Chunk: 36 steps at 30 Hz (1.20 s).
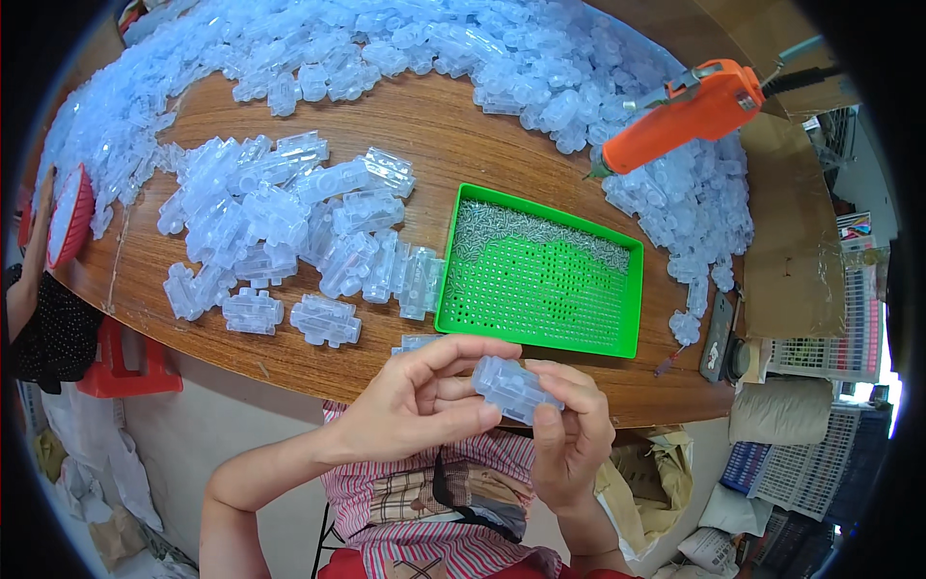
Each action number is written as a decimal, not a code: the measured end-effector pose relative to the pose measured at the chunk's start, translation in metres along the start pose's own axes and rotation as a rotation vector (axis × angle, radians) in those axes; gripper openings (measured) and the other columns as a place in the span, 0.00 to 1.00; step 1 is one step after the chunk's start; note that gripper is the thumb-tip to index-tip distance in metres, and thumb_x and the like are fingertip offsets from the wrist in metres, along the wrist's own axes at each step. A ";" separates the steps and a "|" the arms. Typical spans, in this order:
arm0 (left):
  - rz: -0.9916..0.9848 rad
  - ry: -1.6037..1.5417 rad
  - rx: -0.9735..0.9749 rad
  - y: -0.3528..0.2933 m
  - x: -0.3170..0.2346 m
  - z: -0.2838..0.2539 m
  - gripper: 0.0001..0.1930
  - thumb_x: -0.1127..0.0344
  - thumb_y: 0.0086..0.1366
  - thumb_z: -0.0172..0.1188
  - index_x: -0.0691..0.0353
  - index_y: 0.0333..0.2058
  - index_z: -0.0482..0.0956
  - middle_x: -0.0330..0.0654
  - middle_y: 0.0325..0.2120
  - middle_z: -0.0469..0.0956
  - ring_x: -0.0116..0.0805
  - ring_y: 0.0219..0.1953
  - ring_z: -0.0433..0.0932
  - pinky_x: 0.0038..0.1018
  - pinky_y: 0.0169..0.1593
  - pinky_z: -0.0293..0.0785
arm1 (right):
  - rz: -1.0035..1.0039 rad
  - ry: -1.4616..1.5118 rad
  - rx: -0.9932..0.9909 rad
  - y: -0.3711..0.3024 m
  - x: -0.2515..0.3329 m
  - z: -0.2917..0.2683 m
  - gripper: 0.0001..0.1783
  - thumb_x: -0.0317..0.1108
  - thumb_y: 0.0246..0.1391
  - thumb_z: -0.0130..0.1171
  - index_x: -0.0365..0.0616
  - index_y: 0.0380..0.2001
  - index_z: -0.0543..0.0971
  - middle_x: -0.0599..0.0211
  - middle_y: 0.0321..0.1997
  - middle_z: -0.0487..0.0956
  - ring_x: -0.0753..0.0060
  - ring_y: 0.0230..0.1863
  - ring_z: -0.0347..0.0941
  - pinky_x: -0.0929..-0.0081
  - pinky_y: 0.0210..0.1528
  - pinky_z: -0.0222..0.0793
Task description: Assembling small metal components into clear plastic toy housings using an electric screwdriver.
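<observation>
Between my two hands, above the table's near edge, I hold a clear plastic part (513, 389), boxy with rounded knobs. My left hand (415, 400) grips its left end with thumb and fingers. On its right end, my right hand (576, 425) pinches with thumb and fingertips. Just beyond my hands lies a green perforated tray (540, 343) with many small silver screws (511, 224) gathered along its far side. Left of the tray is a pile of similar clear parts (289, 212), with a few set apart near the edge.
An orange electric screwdriver (680, 116) hangs over the right side of the table (386, 116). A large heap of clear plastic pieces (386, 39) spans the far side. At left, another person's arm (37, 241) is beside a red basket (72, 217). A red stool (125, 362) stands below.
</observation>
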<state>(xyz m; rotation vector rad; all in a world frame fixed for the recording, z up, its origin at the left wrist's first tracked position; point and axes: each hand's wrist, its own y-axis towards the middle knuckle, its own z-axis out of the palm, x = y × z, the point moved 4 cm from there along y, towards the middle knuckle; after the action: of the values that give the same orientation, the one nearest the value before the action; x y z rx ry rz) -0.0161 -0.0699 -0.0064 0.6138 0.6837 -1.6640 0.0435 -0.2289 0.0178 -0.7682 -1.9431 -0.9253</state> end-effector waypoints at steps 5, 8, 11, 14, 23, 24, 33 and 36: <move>-0.154 0.052 -0.164 0.002 0.007 -0.008 0.24 0.75 0.66 0.57 0.71 0.60 0.64 0.47 0.50 0.75 0.28 0.50 0.76 0.22 0.53 0.76 | 0.081 0.017 -0.017 -0.002 -0.004 0.002 0.08 0.23 0.57 0.56 0.31 0.40 0.75 0.50 0.41 0.79 0.62 0.41 0.78 0.73 0.41 0.75; -0.134 0.074 -0.182 0.002 0.011 -0.011 0.25 0.72 0.67 0.56 0.67 0.61 0.63 0.50 0.54 0.74 0.32 0.52 0.76 0.28 0.52 0.78 | 0.297 0.224 -0.056 -0.006 -0.008 0.006 0.07 0.23 0.59 0.54 0.30 0.40 0.75 0.56 0.37 0.79 0.74 0.36 0.77 0.81 0.34 0.74; -0.166 0.060 -0.193 0.002 0.010 -0.011 0.25 0.72 0.67 0.56 0.67 0.62 0.63 0.51 0.54 0.73 0.34 0.52 0.76 0.30 0.52 0.79 | 0.376 0.336 -0.058 -0.007 -0.012 0.008 0.07 0.23 0.60 0.53 0.29 0.40 0.74 0.60 0.36 0.78 0.84 0.30 0.75 0.87 0.28 0.70; -0.212 0.043 -0.201 0.003 0.011 -0.012 0.25 0.73 0.67 0.56 0.67 0.61 0.63 0.53 0.54 0.73 0.35 0.52 0.76 0.31 0.52 0.80 | 0.438 0.341 -0.037 -0.011 -0.019 0.008 0.06 0.23 0.60 0.54 0.29 0.39 0.74 0.61 0.36 0.78 0.88 0.25 0.72 0.88 0.24 0.67; -0.017 0.111 -0.189 0.004 0.014 -0.013 0.30 0.79 0.65 0.55 0.64 0.64 0.55 0.54 0.59 0.67 0.32 0.54 0.74 0.26 0.56 0.73 | 0.196 0.289 0.025 -0.004 -0.018 0.012 0.15 0.24 0.58 0.56 0.32 0.48 0.71 0.53 0.52 0.70 0.67 0.51 0.71 0.73 0.51 0.71; -0.023 0.113 -0.189 0.004 0.011 -0.012 0.30 0.79 0.65 0.55 0.64 0.64 0.55 0.54 0.59 0.67 0.32 0.54 0.74 0.26 0.56 0.73 | 0.215 0.310 0.051 -0.002 -0.017 0.012 0.19 0.26 0.56 0.60 0.34 0.49 0.70 0.54 0.54 0.67 0.66 0.53 0.70 0.72 0.52 0.70; 0.178 1.748 -0.278 -0.022 -0.044 -0.023 0.32 0.56 0.45 0.74 0.60 0.47 0.73 0.41 0.37 0.76 0.38 0.38 0.77 0.30 0.40 0.76 | 0.494 0.256 0.055 -0.014 -0.042 -0.002 0.18 0.27 0.56 0.63 0.34 0.47 0.71 0.57 0.43 0.76 0.77 0.39 0.76 0.82 0.31 0.73; 0.188 1.779 -0.284 -0.025 -0.030 -0.024 0.31 0.56 0.42 0.73 0.58 0.46 0.73 0.40 0.39 0.75 0.41 0.40 0.76 0.34 0.39 0.73 | 0.668 0.146 0.052 -0.016 -0.049 -0.003 0.18 0.29 0.56 0.63 0.32 0.46 0.70 0.57 0.41 0.78 0.78 0.39 0.76 0.82 0.31 0.74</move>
<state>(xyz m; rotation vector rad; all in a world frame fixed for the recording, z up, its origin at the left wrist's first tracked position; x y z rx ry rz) -0.0340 -0.0282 0.0012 1.8354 1.9224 -0.4223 0.0551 -0.2479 -0.0290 -1.1818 -1.4243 -0.4988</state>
